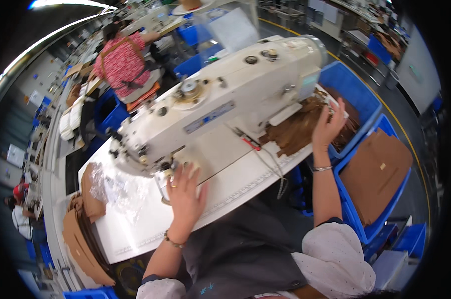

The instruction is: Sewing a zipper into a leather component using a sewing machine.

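A large white sewing machine (245,84) stands on a white table (225,192) in front of me. My left hand (187,192) is at its needle end, fingers stretched out and spread, with nothing visible in it. At the table's right end, my right hand (330,124) is beside a loose pile of dark brown pieces (290,129). Its fingers are apart and slightly bent; their tips are close to a white edge, and whether they touch it I cannot tell. Red-handled tweezers or snips (248,139) lie between the hands, next to a grey cord (274,167).
Flat brown pieces (81,244) and crumpled clear plastic (121,192) sit at the table's left end. Blue bins stand at the right, one (380,107) behind the other bin (342,174), which holds brown sheets (377,174). A person in a red patterned top (123,65) sits beyond the machine.
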The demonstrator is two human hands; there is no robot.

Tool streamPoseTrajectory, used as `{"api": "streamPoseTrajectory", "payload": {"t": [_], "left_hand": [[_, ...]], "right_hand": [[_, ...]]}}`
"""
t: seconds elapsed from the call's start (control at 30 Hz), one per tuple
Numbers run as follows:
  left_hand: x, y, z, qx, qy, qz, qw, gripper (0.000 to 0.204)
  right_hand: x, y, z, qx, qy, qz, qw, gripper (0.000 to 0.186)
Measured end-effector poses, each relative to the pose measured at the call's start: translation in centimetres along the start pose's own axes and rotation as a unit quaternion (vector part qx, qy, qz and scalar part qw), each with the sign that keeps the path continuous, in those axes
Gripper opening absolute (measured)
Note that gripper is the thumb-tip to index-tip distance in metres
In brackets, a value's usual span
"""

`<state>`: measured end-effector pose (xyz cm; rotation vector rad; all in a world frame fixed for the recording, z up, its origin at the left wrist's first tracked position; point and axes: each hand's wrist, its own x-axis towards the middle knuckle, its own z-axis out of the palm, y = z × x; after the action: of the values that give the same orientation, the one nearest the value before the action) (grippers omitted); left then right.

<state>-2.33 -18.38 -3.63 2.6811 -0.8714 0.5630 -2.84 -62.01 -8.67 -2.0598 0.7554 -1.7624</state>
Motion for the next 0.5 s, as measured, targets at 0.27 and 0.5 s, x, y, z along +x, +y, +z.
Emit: {"api": "streamPoseTrajectory", "payload": {"t": [0.27, 0.5], "left_hand": [[-7.5, -15.3, -4.4, 0.064, -0.074, -0.326, 0.94, 0.069], [-9.9, -10.1, -9.1, 0.071, -0.243, -0.291, 0.923, 0.024]], "right_hand": [[-0.8, -3.8, -2.1, 0.1, 0.01, -0.015, 0.995, 0.024], [-9.6, -16.2, -8.5, 0.342, -0.286, -0.202, 0.872, 0.045]]}}
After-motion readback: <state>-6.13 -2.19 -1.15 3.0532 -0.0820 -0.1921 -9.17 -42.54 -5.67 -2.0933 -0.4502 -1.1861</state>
